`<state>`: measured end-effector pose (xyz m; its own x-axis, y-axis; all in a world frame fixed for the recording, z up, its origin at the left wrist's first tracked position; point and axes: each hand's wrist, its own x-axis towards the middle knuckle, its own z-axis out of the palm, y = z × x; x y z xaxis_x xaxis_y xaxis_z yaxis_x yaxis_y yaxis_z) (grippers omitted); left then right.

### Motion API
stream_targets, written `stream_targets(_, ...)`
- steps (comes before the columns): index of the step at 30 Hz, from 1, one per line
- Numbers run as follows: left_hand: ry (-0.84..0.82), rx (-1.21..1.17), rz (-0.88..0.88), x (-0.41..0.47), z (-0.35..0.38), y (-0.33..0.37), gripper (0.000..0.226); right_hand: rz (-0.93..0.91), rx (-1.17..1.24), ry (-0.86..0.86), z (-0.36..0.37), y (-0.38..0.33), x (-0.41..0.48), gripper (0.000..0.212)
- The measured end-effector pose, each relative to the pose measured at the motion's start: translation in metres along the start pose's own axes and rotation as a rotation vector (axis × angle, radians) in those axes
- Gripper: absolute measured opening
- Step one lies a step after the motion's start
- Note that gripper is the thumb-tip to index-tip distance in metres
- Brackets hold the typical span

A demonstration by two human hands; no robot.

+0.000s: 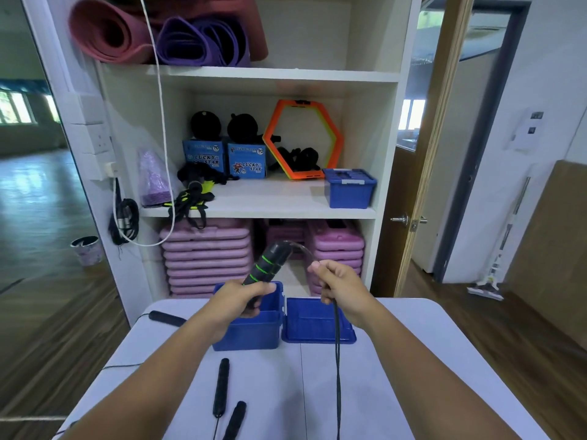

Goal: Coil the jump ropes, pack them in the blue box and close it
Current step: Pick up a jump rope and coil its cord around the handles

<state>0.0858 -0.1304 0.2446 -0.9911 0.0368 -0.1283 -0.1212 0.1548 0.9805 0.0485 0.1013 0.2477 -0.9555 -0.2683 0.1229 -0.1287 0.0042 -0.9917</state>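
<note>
Head view: left hand (236,301) was wrapped tight round the lower end of a black handle (270,265) with green rings, fingers fully curled. The handle tilted up and to the right, its lower end over the open blue box (254,331). A cord (337,350) arced from the handle's top across to the right hand (341,285). That hand was closed on the cord, which passed through the fist and hung straight down in front of the lid (317,325) to the bottom edge of the frame. The hands were level with each other and near but apart, both raised above the table (413,360). The box stood at the table's far middle, under the left hand. Its lid lay flat just beside it on the right, below the right hand. What the box held could not be told. Two more black handles (220,387) lay on the near table between the forearms, and a third handle (166,318) lay at the far left edge, well apart from both hands. Behind the table stood a shelf unit (270,76) carrying a second blue box (349,190), lid on.
</note>
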Motion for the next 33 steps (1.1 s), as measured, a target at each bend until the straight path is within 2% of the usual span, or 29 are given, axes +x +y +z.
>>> stream_targets(2,0.007,-0.237,0.020,-0.004,0.008,0.003,0.036,-0.003,0.021,-0.006,0.001,0.001,0.000,0.027)
stream_targets(5,0.104,-0.497,0.053,-0.001,0.018,0.015,0.028,0.005,0.028,-0.007,0.005,0.007,-0.001,0.028)
stream_targets(9,0.155,-0.654,0.109,0.005,0.027,0.032,0.026,0.019,-0.012,-0.043,0.014,0.012,-0.005,0.028)
stream_targets(11,0.197,-0.724,0.120,0.012,0.028,0.038,0.034,0.029,-0.069,-0.080,0.019,0.012,-0.007,0.029)
stream_targets(15,0.197,-0.975,0.148,0.027,0.020,0.052,0.069,0.042,-0.239,-0.147,0.022,0.011,-0.009,0.031)
stream_targets(18,0.190,-1.078,0.164,0.036,0.010,0.064,0.073,0.055,-0.316,-0.153,0.021,0.009,-0.011,0.032)
stream_targets(21,0.284,-1.015,0.148,0.041,0.000,0.073,0.081,0.060,-0.360,-0.158,0.018,0.006,-0.013,0.034)
stream_targets(25,0.342,-0.721,0.097,0.038,-0.005,0.072,0.052,0.050,-0.456,-0.190,0.012,0.003,-0.014,0.025)
stream_targets(28,0.402,-0.455,0.116,0.037,-0.014,0.060,0.043,0.028,-0.560,-0.235,0.011,0.001,-0.012,0.021)
stream_targets(33,0.347,0.006,0.080,0.035,-0.038,0.036,0.057,-0.057,-0.806,-0.242,0.012,-0.004,-0.003,0.017)
